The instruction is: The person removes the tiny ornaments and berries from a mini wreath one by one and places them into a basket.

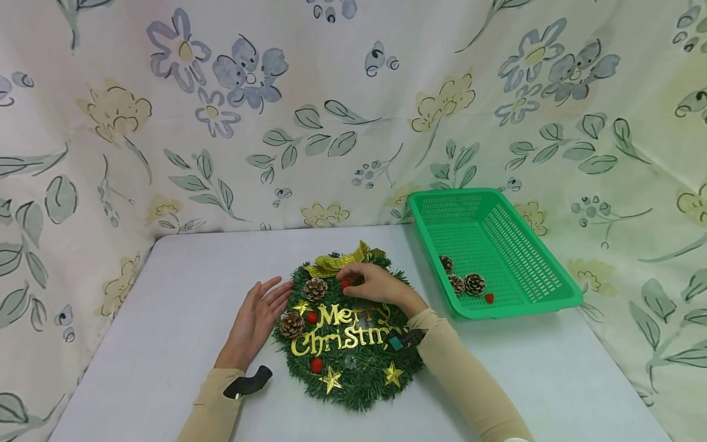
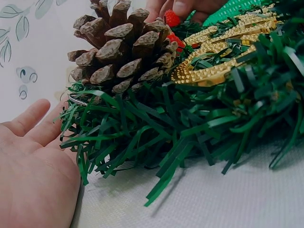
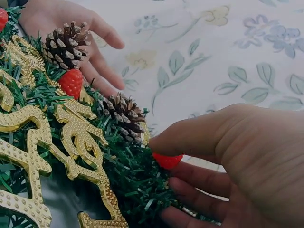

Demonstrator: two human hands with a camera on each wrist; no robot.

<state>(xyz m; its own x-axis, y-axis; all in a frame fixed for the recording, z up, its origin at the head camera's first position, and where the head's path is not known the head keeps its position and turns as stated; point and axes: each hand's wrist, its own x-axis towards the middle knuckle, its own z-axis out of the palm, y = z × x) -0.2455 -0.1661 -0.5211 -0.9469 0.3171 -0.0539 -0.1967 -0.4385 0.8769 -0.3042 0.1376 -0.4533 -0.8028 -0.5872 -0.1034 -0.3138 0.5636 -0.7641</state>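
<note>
A green tinsel wreath [image 1: 359, 396] lies on the table, with gold "Merry Christmas" lettering [image 1: 326, 344] across it. At its upper part, my right hand [image 1: 381, 287] pinches a red berry [image 3: 167, 160] between thumb and fingers, against the greenery. My left hand [image 1: 258, 319] is beside the wreath's left edge, palm turned up and fingers extended, holding nothing. Two pine cones [image 1: 291, 324] sit on the left side of the wreath, near other red berries [image 1: 316, 366]. Gold stars [image 1: 331, 380] dot the lower part, and a gold bow [image 1: 331, 264] tops it.
To the right stands a green plastic basket [image 1: 525, 311], containing several pine cones [image 1: 474, 284] and a small red berry [image 1: 489, 298]. A white cloth covers the table [image 1: 160, 319]. Floral fabric [image 1: 331, 178] hangs behind it.
</note>
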